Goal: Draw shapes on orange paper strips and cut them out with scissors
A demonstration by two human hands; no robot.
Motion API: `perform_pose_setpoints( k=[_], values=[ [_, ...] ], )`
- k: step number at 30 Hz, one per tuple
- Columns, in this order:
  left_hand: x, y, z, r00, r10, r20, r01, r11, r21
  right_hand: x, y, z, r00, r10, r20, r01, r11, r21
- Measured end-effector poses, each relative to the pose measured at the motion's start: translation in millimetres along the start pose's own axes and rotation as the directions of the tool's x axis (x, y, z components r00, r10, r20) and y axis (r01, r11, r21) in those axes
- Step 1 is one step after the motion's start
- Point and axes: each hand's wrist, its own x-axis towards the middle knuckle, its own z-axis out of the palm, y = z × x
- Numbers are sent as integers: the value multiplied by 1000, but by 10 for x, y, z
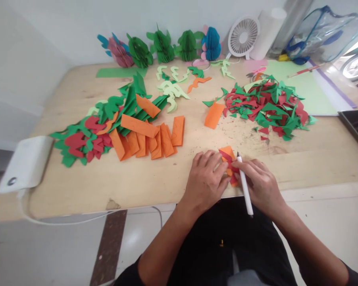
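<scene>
And here it is, one orange paper piece [227,151] with red paper [233,168] on top, right between the hands at the table's [107,184] near edge! The left hand [207,178] presses its fingertips down on the papers' left side; whether it pinches them, one cannot tell. The right hand [264,188] grasps one white pen [245,188], its dark tip pointing away from the body, and touches the papers' right side.

Just beyond the grip lies one lone orange piece [214,115]. Off to the grip's left, several orange folded papers [140,126] overlap green and red cutouts [74,140], too layered to count, with one white device [28,161] past them. Ahead and right sits one heap of red and green scraps [268,105], then one phone [357,126]. Farthest out, five paper figures [162,47] line up: one pink, three green, one blue, beside one white fan [243,37]!
</scene>
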Motion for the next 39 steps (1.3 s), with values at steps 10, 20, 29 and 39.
perform_pose_setpoints(
  k=[10, 20, 29, 39],
  values=[
    [-6, 0, -2, 1000, 7, 6, -7, 1000, -3, -15, -17, 31, 999, -50, -20, 48, 996, -75],
    [-16, 6, 26, 1000, 13, 2, -13, 1000, 2, -16, -21, 42, 998, -56, -38, 54, 996, -75],
    [-13, -2, 24, 1000, 21, -23, -21, 1000, 2, 26, -7, -23, 996, 81, -35, -79, 995, 53],
    [-17, 4, 7, 999, 19, -27, -19, 1000, -6, 280, 32, 0, 918, 397, -25, -345, 825, 447]
  ],
)
